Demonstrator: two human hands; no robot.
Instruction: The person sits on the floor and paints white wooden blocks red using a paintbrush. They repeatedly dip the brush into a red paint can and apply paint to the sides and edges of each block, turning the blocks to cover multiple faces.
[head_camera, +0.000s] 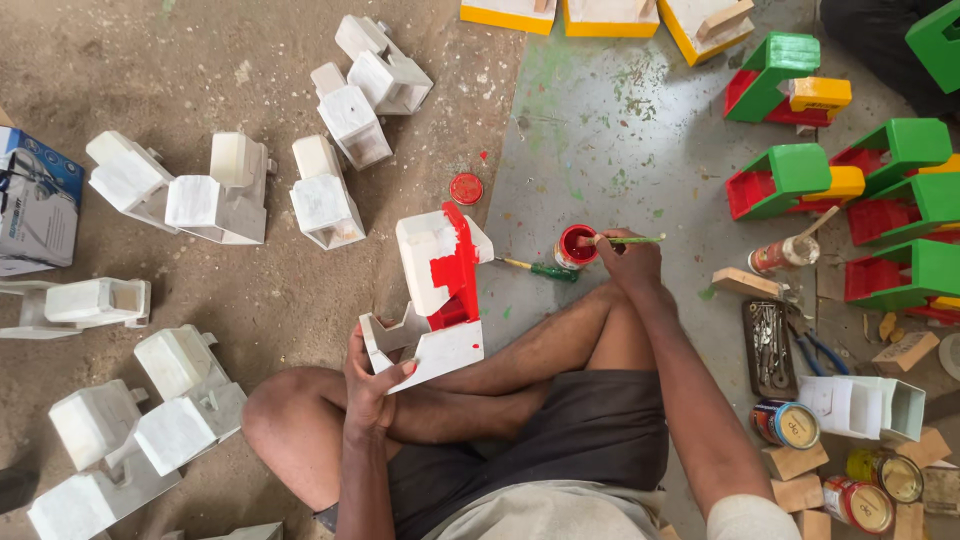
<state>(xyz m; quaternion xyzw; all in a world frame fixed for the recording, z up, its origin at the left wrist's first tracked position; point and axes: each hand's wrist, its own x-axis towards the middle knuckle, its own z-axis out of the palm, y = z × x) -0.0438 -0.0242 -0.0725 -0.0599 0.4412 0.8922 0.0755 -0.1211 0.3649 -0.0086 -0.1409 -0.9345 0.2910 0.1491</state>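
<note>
My left hand grips the base of a white wooden toy piece, propped upright against my crossed legs; its upper right side is partly painted red. My right hand reaches forward over my knee and holds a thin green-handled paintbrush, its tip in a small tin of red paint on the floor. The tin's red lid lies further off to the left. A green-handled screwdriver rests beside the tin.
Several unpainted white pieces are scattered on the dirt floor at left. Finished red, green and yellow pieces stand at right. Paint tins, wood blocks, a tray of tools and pliers lie near my right leg.
</note>
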